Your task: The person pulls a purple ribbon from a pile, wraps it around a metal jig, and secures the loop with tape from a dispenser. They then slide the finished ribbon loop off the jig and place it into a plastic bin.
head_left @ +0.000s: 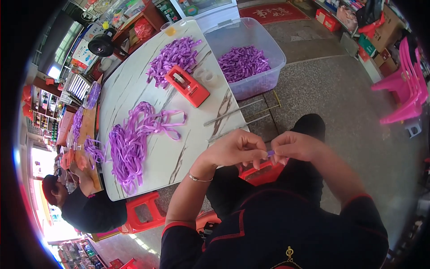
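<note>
Above my lap, my left hand (237, 149) and my right hand (297, 145) meet with fingers pinched on a small purple ribbon piece (270, 153). Only a short bit of it shows between the fingertips. To the left on the marble-patterned table (156, 166) lies a bundle of long purple ribbons (130, 143), its loops trailing toward the middle. A red tape dispenser (190, 88) sits farther back, with clear tape rolls (207, 77) beside it. Behind it is a heap of short purple ribbon pieces (172, 58).
A clear plastic bin (280, 62) holding many purple pieces stands past the table's right edge. Metal rods (233, 113) jut out from that edge. A co-worker (87, 204) sits at the left near a red stool (142, 213). Pink chairs (405, 83) stand far right.
</note>
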`<state>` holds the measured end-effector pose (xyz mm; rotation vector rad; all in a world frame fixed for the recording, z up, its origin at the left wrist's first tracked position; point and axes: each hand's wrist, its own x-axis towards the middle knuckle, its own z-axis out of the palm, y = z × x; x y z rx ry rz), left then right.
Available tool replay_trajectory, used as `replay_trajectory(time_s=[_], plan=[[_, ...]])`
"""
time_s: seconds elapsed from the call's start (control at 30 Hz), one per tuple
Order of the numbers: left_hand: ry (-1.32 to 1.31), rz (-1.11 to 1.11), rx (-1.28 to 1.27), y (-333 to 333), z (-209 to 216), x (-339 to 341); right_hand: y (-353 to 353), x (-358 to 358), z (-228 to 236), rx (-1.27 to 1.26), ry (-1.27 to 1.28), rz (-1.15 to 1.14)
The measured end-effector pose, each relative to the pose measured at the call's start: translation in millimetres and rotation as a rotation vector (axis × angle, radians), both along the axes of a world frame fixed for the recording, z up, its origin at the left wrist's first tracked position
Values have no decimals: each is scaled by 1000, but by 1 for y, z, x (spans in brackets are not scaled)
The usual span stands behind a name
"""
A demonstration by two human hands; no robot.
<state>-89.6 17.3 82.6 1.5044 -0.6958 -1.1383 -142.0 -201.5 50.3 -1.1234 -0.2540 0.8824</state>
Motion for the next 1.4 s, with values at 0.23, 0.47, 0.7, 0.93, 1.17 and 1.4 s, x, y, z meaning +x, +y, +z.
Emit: replay_trajectory(time_s=[0.23, 0.47, 0.7, 0.93, 1.17, 1.4], plan=[[-975, 437, 22, 2, -28, 23, -28, 21, -29, -320, -184, -297], [-905, 704, -8, 6, -60, 61, -9, 66, -76, -366, -402, -759], [-796, 751, 68, -3, -87, 82, 22, 87, -106, -321, -537, -639], [-998, 716, 204, -13, -81, 83, 36, 74, -111, -247, -389, -680], [-1066, 669, 313, -17, -80, 82, 41, 71, -117, -169, -351, -712], [-1052, 646, 353, -16, -82, 82, 44, 66, -123, -179, -277, -740]])
